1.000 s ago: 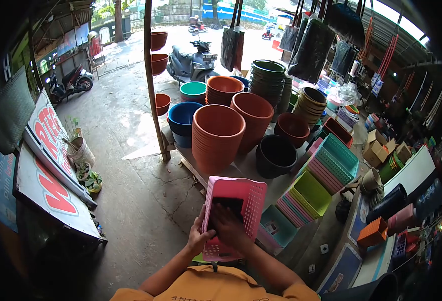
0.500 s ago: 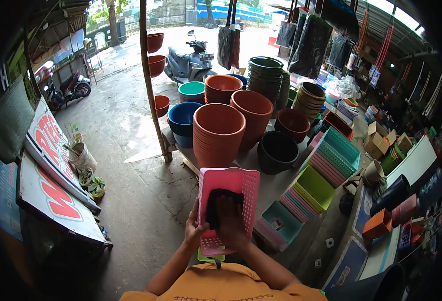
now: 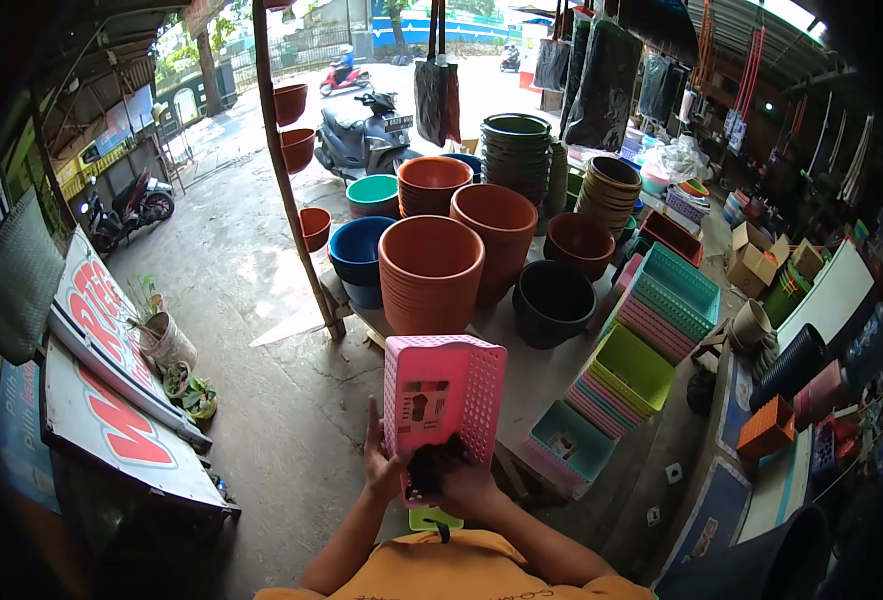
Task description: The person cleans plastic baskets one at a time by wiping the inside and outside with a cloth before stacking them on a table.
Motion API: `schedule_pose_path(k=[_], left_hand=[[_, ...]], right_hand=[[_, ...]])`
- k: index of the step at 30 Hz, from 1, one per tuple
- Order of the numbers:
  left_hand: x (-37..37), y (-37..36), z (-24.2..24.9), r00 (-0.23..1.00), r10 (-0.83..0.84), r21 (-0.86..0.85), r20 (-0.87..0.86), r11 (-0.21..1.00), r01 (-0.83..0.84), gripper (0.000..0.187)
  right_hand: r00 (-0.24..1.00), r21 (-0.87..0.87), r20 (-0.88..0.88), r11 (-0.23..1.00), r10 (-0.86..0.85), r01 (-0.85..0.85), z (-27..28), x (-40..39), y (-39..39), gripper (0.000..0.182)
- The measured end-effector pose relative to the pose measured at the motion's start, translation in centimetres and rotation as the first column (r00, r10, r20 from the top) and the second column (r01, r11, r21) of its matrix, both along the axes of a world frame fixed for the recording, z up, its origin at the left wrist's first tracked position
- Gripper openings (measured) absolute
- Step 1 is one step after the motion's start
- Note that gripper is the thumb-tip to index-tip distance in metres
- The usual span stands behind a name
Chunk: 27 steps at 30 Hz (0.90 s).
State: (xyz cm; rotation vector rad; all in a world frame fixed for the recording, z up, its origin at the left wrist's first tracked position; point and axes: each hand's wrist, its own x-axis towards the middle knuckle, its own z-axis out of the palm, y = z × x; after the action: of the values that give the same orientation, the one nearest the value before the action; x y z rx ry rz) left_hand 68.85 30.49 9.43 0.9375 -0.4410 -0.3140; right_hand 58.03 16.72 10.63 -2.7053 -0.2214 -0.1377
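A pink plastic basket [image 3: 483, 400] with perforated sides is tilted up in front of my chest, its open side facing me. My left hand [image 3: 385, 462] grips its left wall near the lower end. Inside the basket, my right hand [image 3: 466, 488] presses a black cloth [image 3: 431, 462] against the lower part of the bottom. A printed label [image 3: 425, 402] shows on the basket's bottom above the cloth. The fingers of my right hand are partly hidden by the dark cloth. Below the basket, part of a lime-green item [image 3: 434, 518] shows.
Stacked terracotta-coloured pots [image 3: 431, 275] and a black pot [image 3: 553, 305] stand on the table ahead. To the right are stacks of green baskets [image 3: 629, 370] and teal baskets [image 3: 571, 440]. A wooden pole [image 3: 296, 190] rises at the table's left corner; signboards [image 3: 126, 420] lean at left.
My right hand has moved the black cloth from the middle of the basket down to its lower end, uncovering the label. My left hand keeps its hold on the basket.
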Motion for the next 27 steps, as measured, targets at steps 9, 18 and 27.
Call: schedule_pose_path(k=[9, 18, 27], left_hand=[[-2.2, -1.4, -1.2, 0.987, 0.143, 0.031, 0.074, 0.989, -0.145, 0.115], [-4.2, -2.0, -4.4, 0.989, -0.091, -0.116, -0.12, 0.99, 0.077, 0.091], [-5.6, 1.1, -7.7, 0.922, -0.031, 0.416, 0.386, 0.898, -0.144, 0.095]], right_hand=[[0.8, 0.786, -0.596, 0.155, -0.068, 0.599, -2.8, -0.2, 4.2, 0.033], [0.766, 0.697, -0.641, -0.382, 0.047, 0.607, 0.4, 2.2, 3.2, 0.047], [0.894, 0.728, -0.437, -0.546, 0.096, 0.414, 8.0, 1.2, -1.1, 0.053]])
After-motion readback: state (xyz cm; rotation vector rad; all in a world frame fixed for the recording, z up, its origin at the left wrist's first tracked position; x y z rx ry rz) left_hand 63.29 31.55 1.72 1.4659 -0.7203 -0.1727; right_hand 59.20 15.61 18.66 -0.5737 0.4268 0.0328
